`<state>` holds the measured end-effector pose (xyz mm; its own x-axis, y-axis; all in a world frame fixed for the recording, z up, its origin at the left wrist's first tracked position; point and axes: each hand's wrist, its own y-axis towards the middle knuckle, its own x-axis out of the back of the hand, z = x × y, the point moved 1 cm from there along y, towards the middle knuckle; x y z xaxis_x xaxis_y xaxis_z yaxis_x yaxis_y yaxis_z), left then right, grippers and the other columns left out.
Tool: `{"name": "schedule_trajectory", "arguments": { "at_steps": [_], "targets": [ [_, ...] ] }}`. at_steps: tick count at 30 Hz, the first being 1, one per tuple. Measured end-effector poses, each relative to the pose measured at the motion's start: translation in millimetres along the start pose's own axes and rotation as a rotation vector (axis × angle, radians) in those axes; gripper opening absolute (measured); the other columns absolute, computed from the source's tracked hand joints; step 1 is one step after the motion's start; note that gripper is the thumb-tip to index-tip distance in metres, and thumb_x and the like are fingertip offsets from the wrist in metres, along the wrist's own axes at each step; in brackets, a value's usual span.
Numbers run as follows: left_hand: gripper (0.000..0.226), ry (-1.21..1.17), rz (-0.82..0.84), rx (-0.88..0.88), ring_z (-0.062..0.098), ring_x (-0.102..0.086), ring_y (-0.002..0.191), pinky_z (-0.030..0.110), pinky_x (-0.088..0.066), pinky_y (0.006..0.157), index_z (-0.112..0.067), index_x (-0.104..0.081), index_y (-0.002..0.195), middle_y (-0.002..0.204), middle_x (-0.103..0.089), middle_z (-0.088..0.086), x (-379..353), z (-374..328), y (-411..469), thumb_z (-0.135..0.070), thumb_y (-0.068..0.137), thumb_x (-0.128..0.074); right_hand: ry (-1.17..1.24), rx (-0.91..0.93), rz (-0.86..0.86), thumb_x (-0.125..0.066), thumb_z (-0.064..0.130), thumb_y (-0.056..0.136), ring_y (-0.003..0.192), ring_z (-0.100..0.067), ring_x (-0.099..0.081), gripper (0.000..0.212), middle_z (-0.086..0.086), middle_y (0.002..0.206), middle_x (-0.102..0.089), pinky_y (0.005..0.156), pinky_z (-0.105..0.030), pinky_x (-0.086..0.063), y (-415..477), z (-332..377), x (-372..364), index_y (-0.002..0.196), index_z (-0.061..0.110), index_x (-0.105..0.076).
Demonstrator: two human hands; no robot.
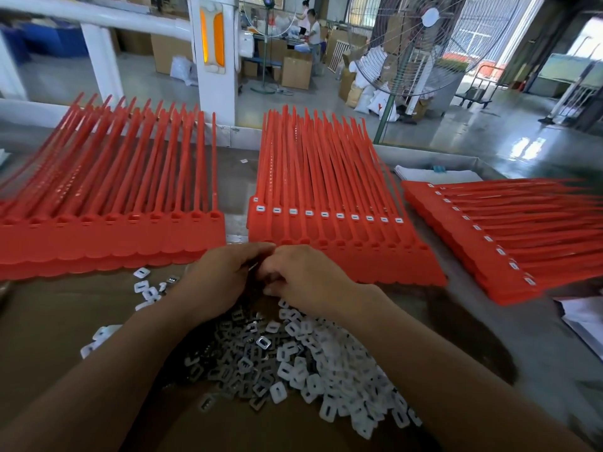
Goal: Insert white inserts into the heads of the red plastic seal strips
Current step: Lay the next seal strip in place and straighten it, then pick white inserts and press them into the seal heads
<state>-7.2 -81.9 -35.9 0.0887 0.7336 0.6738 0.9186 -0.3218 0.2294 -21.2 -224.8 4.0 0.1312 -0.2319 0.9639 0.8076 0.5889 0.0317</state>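
Note:
Three stacks of red seal strips lie on the table. The left stack has empty head sockets. White inserts fill the heads of the middle stack and of the right stack. A heap of white inserts, mixed with small grey metal pieces, lies in front of me. My left hand and my right hand meet fingertip to fingertip above the far end of the heap, just before the middle stack. Their fingers are curled together around something small that I cannot make out.
A few loose inserts lie left of my hands. A folded white cloth lies behind the right stack, and white paper at the right edge. A large standing fan, cartons and two people stand beyond the table.

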Motion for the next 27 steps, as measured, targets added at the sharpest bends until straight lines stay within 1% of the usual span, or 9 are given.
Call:
{"name": "schedule_trajectory", "arguments": {
  "at_steps": [4, 10, 11, 13, 16, 19, 22, 24, 27],
  "targets": [
    [0.051, 0.019, -0.005, -0.021, 0.002, -0.05, 0.112, 0.014, -0.032, 0.096, -0.021, -0.058, 0.121, 0.122, -0.059, -0.006, 0, -2, 0, 0.009, 0.082, -0.045, 0.051, -0.023, -0.041, -0.061, 0.013, 0.084, 0.101, -0.02, -0.056, 0.02, -0.006, 0.108, -0.063, 0.089, -0.038, -0.043, 1, -1, -4, 0.102, 0.011, -0.068],
    [0.052, 0.025, -0.023, -0.063, -0.001, -0.052, 0.103, -0.003, -0.031, 0.084, -0.021, -0.064, 0.112, 0.108, -0.06, -0.013, 1, -4, -1, 0.013, 0.078, -0.046, 0.049, -0.012, -0.107, -0.051, 0.008, 0.088, 0.097, -0.022, -0.056, 0.018, -0.007, 0.107, -0.06, 0.083, -0.034, -0.045, -1, 0, -11, 0.099, 0.008, -0.065],
    [0.052, 0.035, -0.023, -0.088, 0.001, -0.053, 0.102, 0.0, -0.033, 0.085, -0.02, -0.066, 0.109, 0.107, -0.06, -0.013, 2, -5, -2, 0.014, 0.076, -0.046, 0.102, -0.03, -0.12, -0.051, 0.007, 0.088, 0.095, -0.021, -0.057, 0.016, -0.007, 0.104, -0.062, 0.083, -0.034, -0.045, -2, -1, -9, 0.097, 0.007, -0.064],
    [0.056, 0.085, -0.022, -0.128, 0.009, -0.054, 0.109, 0.016, -0.038, 0.093, -0.02, -0.067, 0.108, 0.114, -0.062, -0.008, 1, -6, -3, 0.017, 0.072, -0.044, 0.231, -0.092, -0.18, -0.053, 0.005, 0.087, 0.09, -0.018, -0.059, 0.014, -0.006, 0.097, -0.065, 0.082, -0.033, -0.046, -3, -6, -3, 0.094, 0.008, -0.064],
    [0.067, 0.194, 0.0, -0.133, 0.014, -0.046, 0.121, 0.033, -0.038, 0.102, -0.023, -0.057, 0.122, 0.131, -0.053, -0.002, 0, -6, -4, 0.015, 0.07, -0.039, 0.357, -0.209, -0.32, -0.052, 0.003, 0.088, 0.084, -0.008, -0.057, 0.019, -0.003, 0.094, -0.068, 0.081, -0.023, -0.046, 0, -16, 9, 0.097, 0.011, -0.067],
    [0.06, 0.268, 0.016, -0.111, 0.011, -0.04, 0.127, 0.033, -0.035, 0.105, -0.023, -0.057, 0.122, 0.136, -0.047, -0.006, 0, -7, -5, 0.01, 0.076, -0.04, 0.468, -0.327, -0.367, -0.05, 0.002, 0.089, 0.085, -0.017, -0.061, 0.018, -0.006, 0.09, -0.066, 0.087, -0.036, -0.05, 8, -25, 16, 0.092, 0.009, -0.066],
    [0.054, 0.286, 0.005, -0.098, 0.01, -0.041, 0.126, 0.033, -0.036, 0.104, -0.024, -0.058, 0.121, 0.135, -0.048, -0.008, 1, -9, -5, 0.007, 0.08, -0.042, 0.497, -0.396, -0.361, -0.049, 0.001, 0.088, 0.085, -0.023, -0.065, 0.02, -0.009, 0.09, -0.067, 0.081, -0.042, -0.053, 20, -28, 16, 0.077, 0.013, -0.061],
    [0.053, 0.289, 0.014, -0.109, 0.01, -0.042, 0.126, 0.033, -0.036, 0.104, -0.022, -0.059, 0.12, 0.135, -0.049, -0.006, 1, -11, -5, 0.007, 0.08, -0.042, 0.474, -0.41, -0.355, -0.051, 0.003, 0.088, 0.086, -0.02, -0.064, 0.017, -0.008, 0.091, -0.067, 0.083, -0.038, -0.052, 28, -28, 12, 0.081, 0.01, -0.064],
    [0.045, 0.302, -0.002, -0.14, 0.014, -0.046, 0.12, 0.032, -0.04, 0.098, -0.019, -0.061, 0.118, 0.13, -0.052, -0.002, 0, -11, -6, 0.004, 0.083, -0.045, 0.378, -0.411, -0.342, -0.056, 0.009, 0.087, 0.091, -0.013, -0.059, 0.014, 0.0, 0.096, -0.068, 0.078, -0.024, -0.042, 37, -27, 3, 0.087, 0.013, -0.069]
  ]
}}
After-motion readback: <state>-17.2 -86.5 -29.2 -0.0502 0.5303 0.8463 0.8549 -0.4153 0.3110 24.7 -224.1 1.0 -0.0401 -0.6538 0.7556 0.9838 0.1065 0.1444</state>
